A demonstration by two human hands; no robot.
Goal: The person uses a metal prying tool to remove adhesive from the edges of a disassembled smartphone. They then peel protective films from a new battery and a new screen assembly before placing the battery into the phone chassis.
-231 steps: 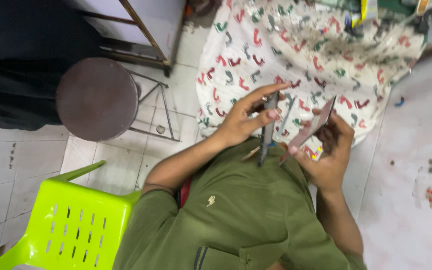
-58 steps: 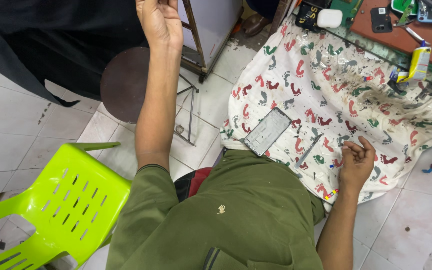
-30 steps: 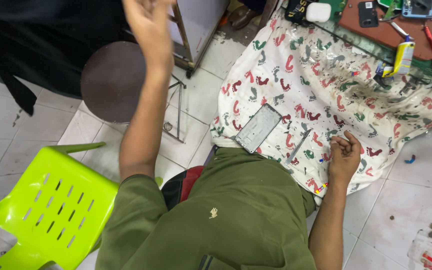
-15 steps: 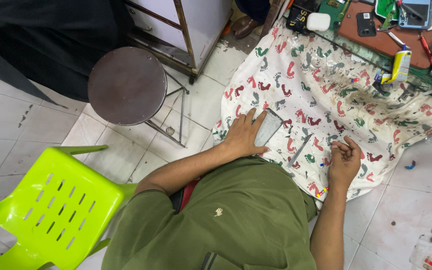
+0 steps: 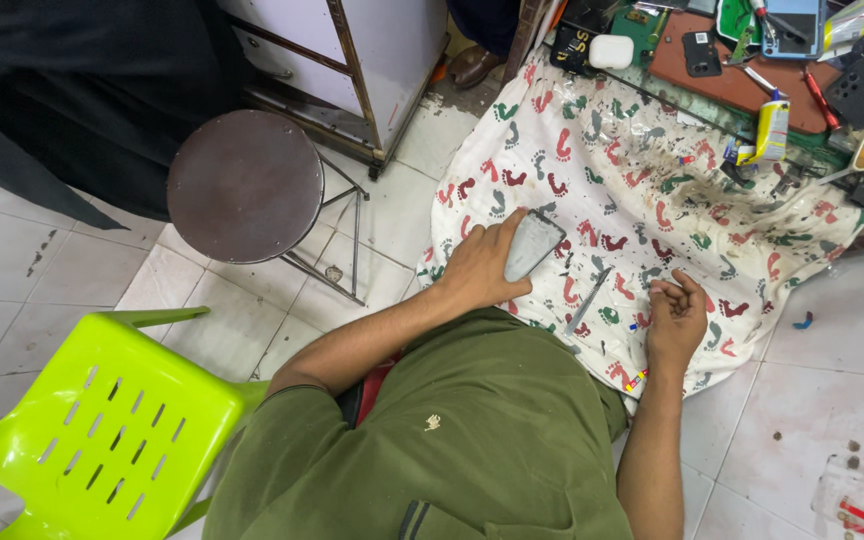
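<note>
While the left hand (image 5: 480,268) lies flat, fingers spread over the near end of the flat grey rectangular phone panel (image 5: 534,243), nothing is gripped. Panel sits near the left edge of the white footprint-patterned cloth (image 5: 652,170), long axis running away from the body. Right hand (image 5: 677,318), loosely curled and empty, rests near the cloth's near edge, farther off.

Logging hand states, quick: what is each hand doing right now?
Left hand: open, palm down on the phone.
Right hand: fingers curled, resting on the cloth; contents cannot be told.
</note>
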